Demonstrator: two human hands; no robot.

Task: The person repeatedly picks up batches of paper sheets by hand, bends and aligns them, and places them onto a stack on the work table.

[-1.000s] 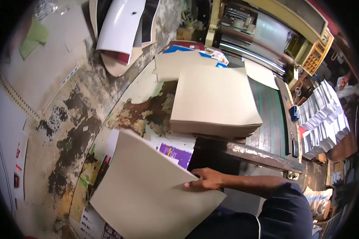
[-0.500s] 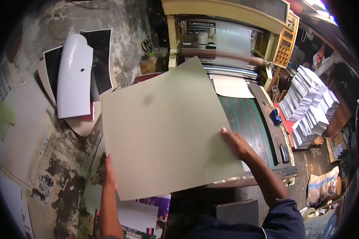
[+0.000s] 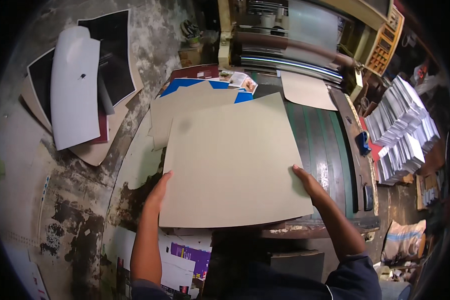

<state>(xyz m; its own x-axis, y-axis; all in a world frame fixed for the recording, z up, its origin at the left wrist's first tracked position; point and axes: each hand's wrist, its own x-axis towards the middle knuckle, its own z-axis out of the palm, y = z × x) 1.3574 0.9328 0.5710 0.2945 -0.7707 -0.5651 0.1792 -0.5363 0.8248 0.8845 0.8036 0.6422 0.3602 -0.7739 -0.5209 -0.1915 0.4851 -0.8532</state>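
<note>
— Holding the sheet from both sides, is that what the hands are doing?

— Yes. The left hand (image 3: pixel 159 192) is on the near left edge of the large beige card sheet (image 3: pixel 235 165), and the right hand (image 3: pixel 307 181) is on its near right edge. Each grip is partly closed on the edge: the tops of the hands show, while the fingers underneath are hidden, so how tightly they pinch I cannot tell.

— Where does the sheet lie from the hands?

— Between them and stretching away to the far side. Its near edge runs left to right from one hand to the other, and it is turned a little, the far right corner reaching farthest. Neither hand is clearly nearer; both meet it at about the same depth.

— And the arms?

— Both forearms come up from the near edge, spread apart, wrists angled inward toward the sheet.

— What is under it?

— More beige sheets (image 3: pixel 185 107) fan out past its far left corner, over blue printed sheets (image 3: pixel 185 86), on the tabletop (image 3: pixel 315 231) of a machine with green belts (image 3: pixel 312 137).

— Farther off?

— One beige sheet (image 3: pixel 307 91) lies at the machine's rollers (image 3: pixel 290 45). Far left, black and white boards (image 3: pixel 77 87) lie on the stained floor (image 3: pixel 50 200). On the right stand stacks of white printed paper (image 3: pixel 402 125).
</note>
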